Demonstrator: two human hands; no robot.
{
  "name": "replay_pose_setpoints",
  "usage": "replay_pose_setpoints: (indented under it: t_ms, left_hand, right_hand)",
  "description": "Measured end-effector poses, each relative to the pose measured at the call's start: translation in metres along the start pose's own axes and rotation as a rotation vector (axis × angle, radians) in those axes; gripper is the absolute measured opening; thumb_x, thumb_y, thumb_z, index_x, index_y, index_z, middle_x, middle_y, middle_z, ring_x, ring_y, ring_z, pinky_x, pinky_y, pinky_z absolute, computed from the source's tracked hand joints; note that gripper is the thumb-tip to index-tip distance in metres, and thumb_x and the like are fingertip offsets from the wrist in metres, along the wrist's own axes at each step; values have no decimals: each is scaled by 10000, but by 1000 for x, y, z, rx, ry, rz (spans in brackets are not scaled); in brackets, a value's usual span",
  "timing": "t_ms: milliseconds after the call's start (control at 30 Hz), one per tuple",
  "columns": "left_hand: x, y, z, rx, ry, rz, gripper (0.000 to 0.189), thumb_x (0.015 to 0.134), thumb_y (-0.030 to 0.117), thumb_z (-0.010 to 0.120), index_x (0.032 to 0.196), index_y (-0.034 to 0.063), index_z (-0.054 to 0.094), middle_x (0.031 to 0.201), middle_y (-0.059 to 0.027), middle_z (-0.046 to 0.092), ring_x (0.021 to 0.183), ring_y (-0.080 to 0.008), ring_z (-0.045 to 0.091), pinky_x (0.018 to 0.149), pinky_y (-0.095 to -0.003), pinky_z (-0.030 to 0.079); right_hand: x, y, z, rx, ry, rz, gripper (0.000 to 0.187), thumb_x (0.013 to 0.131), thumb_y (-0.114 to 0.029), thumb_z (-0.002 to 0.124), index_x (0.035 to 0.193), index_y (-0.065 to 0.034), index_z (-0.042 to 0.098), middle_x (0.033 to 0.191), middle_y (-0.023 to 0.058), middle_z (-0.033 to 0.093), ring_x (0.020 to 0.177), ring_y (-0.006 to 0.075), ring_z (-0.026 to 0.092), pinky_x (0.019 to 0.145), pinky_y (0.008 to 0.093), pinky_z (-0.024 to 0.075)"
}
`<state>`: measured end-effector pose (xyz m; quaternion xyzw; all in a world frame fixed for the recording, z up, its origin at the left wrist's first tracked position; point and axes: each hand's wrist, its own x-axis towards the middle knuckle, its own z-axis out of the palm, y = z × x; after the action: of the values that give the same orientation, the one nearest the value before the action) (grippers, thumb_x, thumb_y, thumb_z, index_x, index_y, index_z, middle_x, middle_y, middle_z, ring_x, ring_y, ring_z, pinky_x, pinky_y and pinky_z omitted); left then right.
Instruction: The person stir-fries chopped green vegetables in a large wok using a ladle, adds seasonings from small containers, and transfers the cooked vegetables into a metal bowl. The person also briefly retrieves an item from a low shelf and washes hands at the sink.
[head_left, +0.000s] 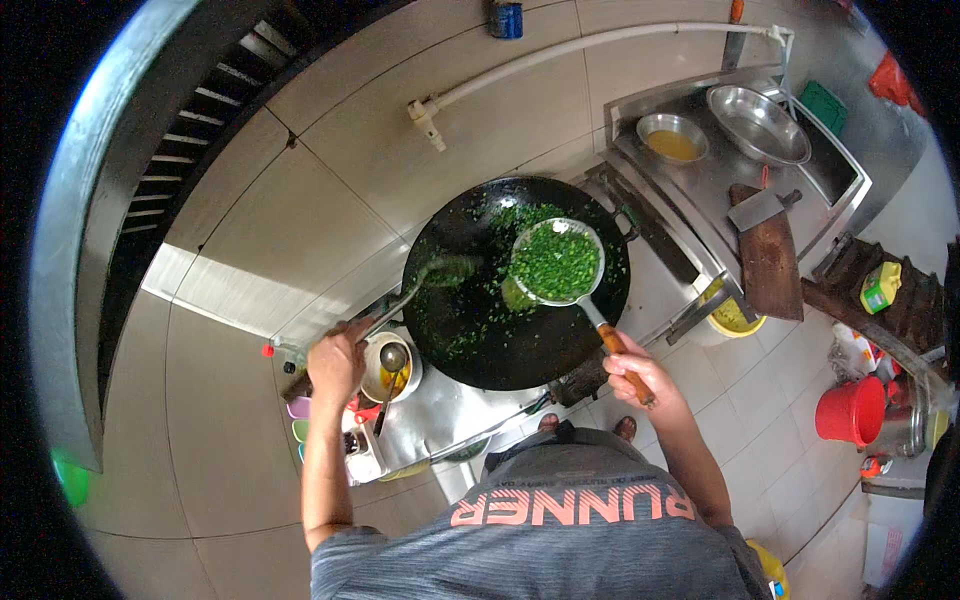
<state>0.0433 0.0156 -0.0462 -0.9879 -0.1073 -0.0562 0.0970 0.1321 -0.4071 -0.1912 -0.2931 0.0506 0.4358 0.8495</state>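
Before me is a large black wok with chopped greens scattered over its inner wall. My right hand grips the wooden handle of a round metal strainer ladle. Finely chopped green vegetable fills its bowl, held over the wok's right half. Yellowish-green liquid shows beside and below the bowl. In my left hand is the handle of a metal spatula, whose blurred head lies over the wok's left side with greens on it. My left fingers are partly hidden by the back of the hand.
By my left hand stands a white pot with a ladle in it. At the right are a bowl of yellowish liquid, a steel basin, and a cleaver on a wooden board. A red bucket stands farther right.
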Motion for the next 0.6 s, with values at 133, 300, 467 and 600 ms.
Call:
replay_pose_setpoints:
  t_ms: [133,300,467,600]
  left_hand:
    - [7,0,-38,275,-48,283,286,804,137,556,1024,270,680,886,-39,611,781,-213,627,621,-338,522]
    - [16,20,-64,509,-201,416,277,819,162,541,1022,283,684,901,-11,607,771,-172,634,631,-299,504]
    - [19,21,-73,518,-287,453,188,823,169,538,924,212,691,904,-34,607,759,-181,654,612,-313,500]
    - [41,47,-36,473,-377,510,155,818,138,531,886,139,670,961,-78,624,825,-231,665,658,-335,530]
  right_hand:
    - [-11,1,-9,-96,19,-26,614,880,-58,486,1424,-219,252,717,12,437,425,87,379,368,225,292]
    - [-17,9,-24,-112,32,-31,647,867,-55,487,1443,-201,232,725,21,433,420,86,364,365,219,268]
    - [-17,16,-36,-208,10,-59,648,862,-54,482,1447,-168,227,709,23,425,424,94,357,368,222,265]
    - [-17,17,-36,-216,-9,-83,652,860,-56,484,1449,-149,223,693,25,421,420,90,357,367,225,265]
